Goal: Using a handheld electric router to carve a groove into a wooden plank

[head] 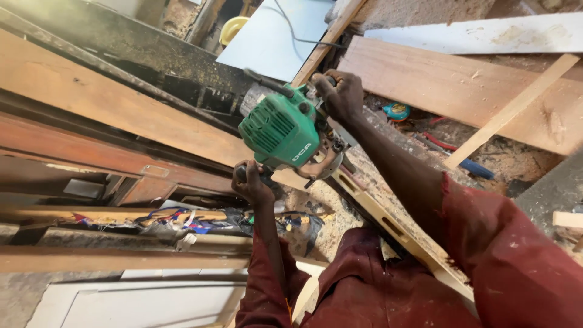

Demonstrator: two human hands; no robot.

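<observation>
Seen from above, a person in dark red sleeves holds a green electric router point(284, 130) with both hands over a long, narrow wooden workpiece point(398, 228) with slots cut in it. The right hand point(340, 96) is closed around the handle on the far side of the router; the left hand point(250, 181) is closed around the handle on the near side, so the tool sits between the two hands, tilted toward the camera. The router's round base point(319, 165) rests at the far end of the workpiece, though whether it sits flat on the wood is hard to tell from this angle. The workpiece's long axis runs diagonally, from the router down and to the right toward the person's body, passing under the right forearm. The right hand is farther from the body, the left nearer. A black power cord point(291, 30) leads away upward. Wide timber planks point(461, 88) lie to the right, sawdust around them, and a small blue tape measure point(397, 111) rests just beyond the right wrist.
</observation>
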